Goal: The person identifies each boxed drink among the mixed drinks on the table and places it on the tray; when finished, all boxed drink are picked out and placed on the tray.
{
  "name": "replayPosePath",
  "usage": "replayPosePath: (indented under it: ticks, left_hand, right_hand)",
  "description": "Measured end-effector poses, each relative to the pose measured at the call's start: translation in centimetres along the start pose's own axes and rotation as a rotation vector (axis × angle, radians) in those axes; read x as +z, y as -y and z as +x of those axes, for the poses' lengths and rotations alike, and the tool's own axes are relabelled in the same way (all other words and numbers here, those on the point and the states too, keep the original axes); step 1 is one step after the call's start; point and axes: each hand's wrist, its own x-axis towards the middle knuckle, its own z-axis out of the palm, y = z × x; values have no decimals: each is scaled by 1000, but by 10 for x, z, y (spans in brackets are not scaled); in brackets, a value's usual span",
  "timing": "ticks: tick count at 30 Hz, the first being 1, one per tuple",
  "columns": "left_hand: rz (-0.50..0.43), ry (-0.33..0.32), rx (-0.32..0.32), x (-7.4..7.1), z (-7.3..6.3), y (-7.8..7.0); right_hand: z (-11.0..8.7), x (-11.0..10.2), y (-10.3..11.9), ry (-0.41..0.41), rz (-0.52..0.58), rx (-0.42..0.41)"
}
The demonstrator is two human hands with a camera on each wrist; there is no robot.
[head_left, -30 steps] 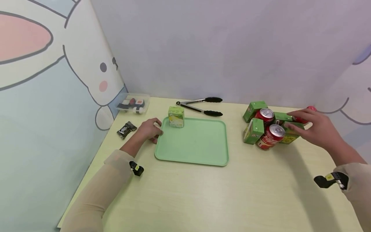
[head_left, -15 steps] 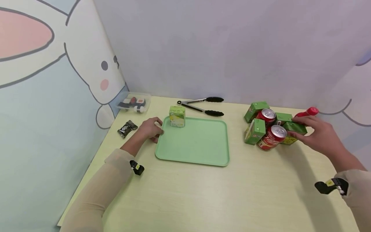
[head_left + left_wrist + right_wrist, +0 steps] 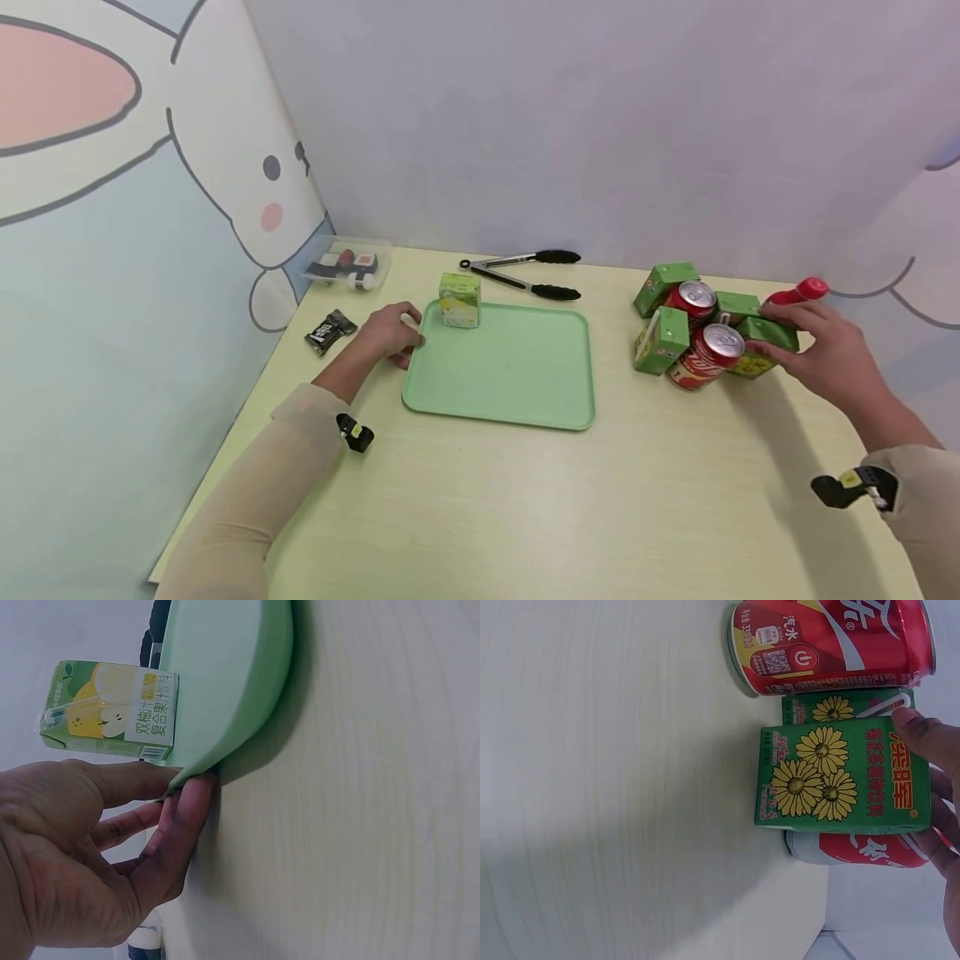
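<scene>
My left hand (image 3: 390,335) pinches the left rim of a light green tray (image 3: 502,371); in the left wrist view the thumb (image 3: 142,782) is above the rim and fingers are under it. A green and yellow juice carton (image 3: 112,709) stands on the tray's far left corner. At the right, my right hand (image 3: 828,354) grips the top of a dark green drink carton (image 3: 817,780) with yellow flowers, thumb on its front. Around it stand more green cartons (image 3: 662,340), two red soda cans (image 3: 705,358) and a red-capped bottle (image 3: 808,290).
Black-handled tongs (image 3: 521,275) lie open behind the tray. At the back left are a clear plastic box (image 3: 348,265) with sushi-like pieces and a black-wrapped snack (image 3: 330,332). A wall (image 3: 570,150) rises along the table's back edge.
My right hand has come down from over the group of drinks and taken hold of the flowered carton, which has shifted slightly right. The left hand stays at the tray rim.
</scene>
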Motion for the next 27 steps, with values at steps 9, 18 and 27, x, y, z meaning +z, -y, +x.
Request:
replayPosePath:
  ticks: [9,18,27]
  left_hand:
    - [-2,3,17,0,-2,1]
    - [-5,1,9,1,-2,0]
    - [-1,1,8,0,-2,0]
  right_hand:
    - [-4,5,-4,12,8,33]
    - [-10,7,-5,65,-12,67]
    - [-13,11,-5,7,-9,24]
